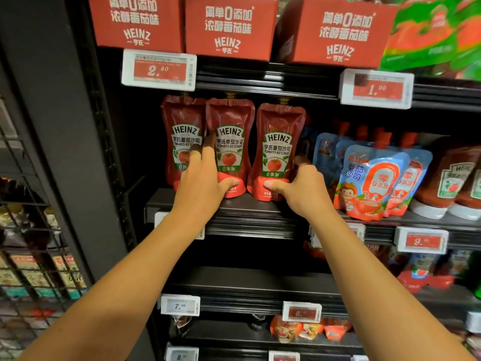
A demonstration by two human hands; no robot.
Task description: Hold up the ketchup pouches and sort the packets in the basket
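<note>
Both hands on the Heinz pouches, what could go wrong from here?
1. The left hand grips the middle red Heinz ketchup pouch with fingers wedged against the left red pouch; pulling may topple that one.
2. The right hand holds the right red pouch near the black shelf edge; it could slip off.
3. The blue tomato sauce pouches beside it may get knocked.

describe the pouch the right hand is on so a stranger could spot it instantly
On the black shelf under the red Heinz boxes stand three red Heinz ketchup pouches. The right-hand pouch is gripped low by the right hand, and it alone borders the blue pouches.
</note>
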